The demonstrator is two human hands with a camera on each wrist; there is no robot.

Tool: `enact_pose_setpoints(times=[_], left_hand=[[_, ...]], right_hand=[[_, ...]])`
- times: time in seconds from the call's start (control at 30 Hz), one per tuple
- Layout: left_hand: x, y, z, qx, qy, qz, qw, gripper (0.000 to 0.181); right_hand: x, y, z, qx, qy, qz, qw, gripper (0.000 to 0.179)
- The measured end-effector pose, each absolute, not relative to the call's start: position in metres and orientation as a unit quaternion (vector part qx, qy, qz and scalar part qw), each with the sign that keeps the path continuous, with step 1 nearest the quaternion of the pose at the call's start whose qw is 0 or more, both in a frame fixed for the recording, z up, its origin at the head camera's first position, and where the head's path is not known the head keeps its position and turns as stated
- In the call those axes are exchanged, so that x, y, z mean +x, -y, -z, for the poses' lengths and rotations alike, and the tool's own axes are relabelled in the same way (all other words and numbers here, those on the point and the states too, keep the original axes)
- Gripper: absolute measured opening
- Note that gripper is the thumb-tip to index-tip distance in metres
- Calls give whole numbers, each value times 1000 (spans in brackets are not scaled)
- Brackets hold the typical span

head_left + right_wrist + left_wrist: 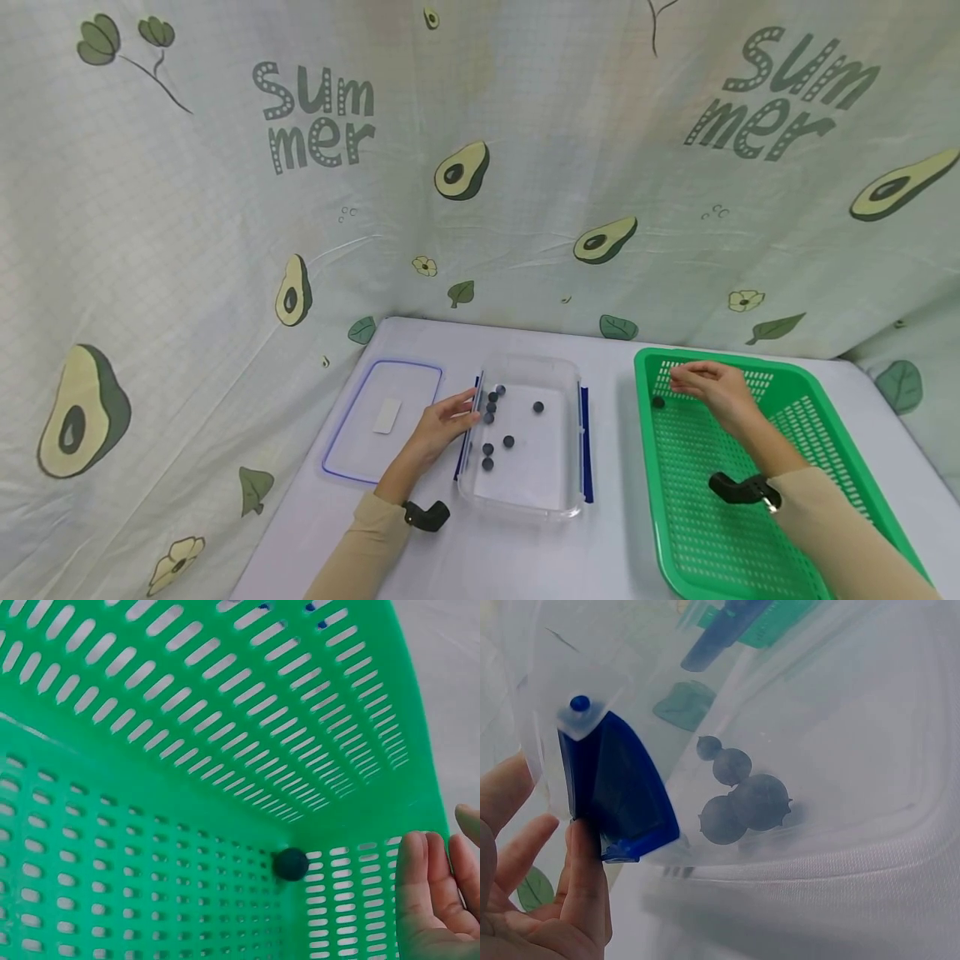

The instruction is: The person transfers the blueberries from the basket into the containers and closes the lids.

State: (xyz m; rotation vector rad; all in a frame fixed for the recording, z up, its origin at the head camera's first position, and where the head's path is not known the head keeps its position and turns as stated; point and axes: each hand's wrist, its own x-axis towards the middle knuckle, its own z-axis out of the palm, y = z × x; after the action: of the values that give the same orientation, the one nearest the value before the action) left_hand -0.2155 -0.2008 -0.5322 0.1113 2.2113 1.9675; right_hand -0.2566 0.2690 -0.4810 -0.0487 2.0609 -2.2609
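Note:
Several dark blueberries [508, 441] lie in a clear plastic container [540, 483], most of them along its left side. In the left wrist view, a cluster of blueberries [759, 802] shows through the wall with small crowns. My left hand [442, 427] rests at the container's left side, its fingers touching the blue latch [626, 787] that hangs outward. Over the far left part of a green basket [651, 500] is my right hand [716, 392], fingers loosely bent, with nothing visible in them. One blueberry [290, 864] sits in the basket's corner below it.
A clear lid [352, 417] with a blue seal and a white label [387, 416] lies left of the container. Another blue latch [586, 446] hangs on the container's right side. A printed curtain [525, 167] stands behind the white table [615, 533].

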Motion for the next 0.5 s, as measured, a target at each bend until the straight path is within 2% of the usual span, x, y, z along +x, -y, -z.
enact_pose_setpoints(times=[0.3,0.5], left_hand=[[-214,201,531,34,-748,-657,91,59],[-216,201,531,34,-748,-657,91,60]], right_hand=[[-258,-271,504,27,-769,638,-6,27],[-257,-264,518,67,-778,625,-31,36]])
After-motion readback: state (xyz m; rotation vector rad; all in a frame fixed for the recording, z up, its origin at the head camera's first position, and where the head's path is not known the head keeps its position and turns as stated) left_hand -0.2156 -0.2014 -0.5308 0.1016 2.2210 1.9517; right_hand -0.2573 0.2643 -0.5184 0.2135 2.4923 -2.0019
